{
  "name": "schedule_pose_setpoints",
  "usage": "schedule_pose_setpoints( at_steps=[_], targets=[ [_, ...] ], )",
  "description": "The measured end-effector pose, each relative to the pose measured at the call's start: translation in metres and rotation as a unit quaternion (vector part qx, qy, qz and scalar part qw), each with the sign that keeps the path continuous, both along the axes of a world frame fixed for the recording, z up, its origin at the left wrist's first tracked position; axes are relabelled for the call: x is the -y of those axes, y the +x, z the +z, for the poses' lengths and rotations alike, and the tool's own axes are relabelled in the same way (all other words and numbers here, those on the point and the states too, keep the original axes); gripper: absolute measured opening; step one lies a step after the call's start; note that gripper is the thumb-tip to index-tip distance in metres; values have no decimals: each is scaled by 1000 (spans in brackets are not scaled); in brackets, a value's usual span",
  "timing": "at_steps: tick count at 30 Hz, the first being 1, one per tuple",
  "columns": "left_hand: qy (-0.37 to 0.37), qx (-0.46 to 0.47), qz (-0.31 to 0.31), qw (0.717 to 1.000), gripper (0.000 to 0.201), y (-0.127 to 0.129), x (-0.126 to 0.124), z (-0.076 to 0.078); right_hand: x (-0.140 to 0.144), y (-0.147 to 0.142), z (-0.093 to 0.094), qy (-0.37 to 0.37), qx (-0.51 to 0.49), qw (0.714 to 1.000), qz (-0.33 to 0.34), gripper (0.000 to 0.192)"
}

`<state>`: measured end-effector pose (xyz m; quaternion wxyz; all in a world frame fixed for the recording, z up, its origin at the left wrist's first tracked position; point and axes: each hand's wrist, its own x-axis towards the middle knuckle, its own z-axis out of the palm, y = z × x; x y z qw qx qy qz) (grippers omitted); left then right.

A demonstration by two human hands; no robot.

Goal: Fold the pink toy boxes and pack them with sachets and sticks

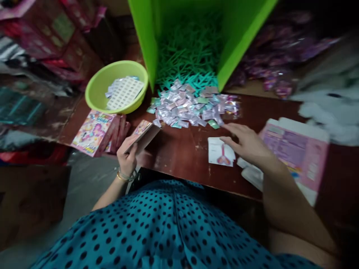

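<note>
The small pink box (pixel 142 135) sits in your left hand (pixel 127 157), fingers closed around its lower end, held tilted above the near edge of the brown table (pixel 182 153). Your right hand (pixel 246 144) lies mostly open, palm down, fingers stretched toward the heap of small foil packets (pixel 190 104), fingertips near the heap's edge, thumb touching a white card (pixel 220 151). Your right forearm crosses the table from the right.

A small packing workshop — heaped foil sachets (pixel 193 104), stacked pink boxes (pixel 97 132), a bin of green sticks (pixel 190 56)
</note>
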<state>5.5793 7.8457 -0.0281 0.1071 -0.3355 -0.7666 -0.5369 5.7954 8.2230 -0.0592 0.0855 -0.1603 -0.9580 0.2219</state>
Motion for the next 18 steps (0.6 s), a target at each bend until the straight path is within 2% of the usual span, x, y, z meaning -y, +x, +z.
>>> schedule_pose_setpoints(
  at_steps=[3, 7, 11, 13, 14, 16, 18],
  targets=[
    [3, 32, 42, 999, 33, -4, 14, 12, 14, 3, -7, -16, 26, 998, 53, 58],
    [6, 36, 59, 998, 38, 0, 21, 13, 24, 11, -11, -23, 41, 994, 99, 59],
    [7, 37, 24, 999, 36, 2, 13, 13, 25, 17, -7, -42, 42, 991, 119, 57],
    [-9, 21, -4, 1000, 35, 4, 9, 8, 28, 16, -3, -53, 43, 990, 120, 56],
    [-37, 5, -24, 999, 35, 7, 7, 3, 28, 15, -1, -61, 49, 990, 122, 55],
    [-148, -31, -75, 986, 37, 12, 3, -13, 23, 9, 2, -81, 72, 987, 115, 53],
    [-292, -68, -112, 947, 42, 17, 0, -34, -2, 0, 3, -93, 99, 989, 61, 50]
  ],
)
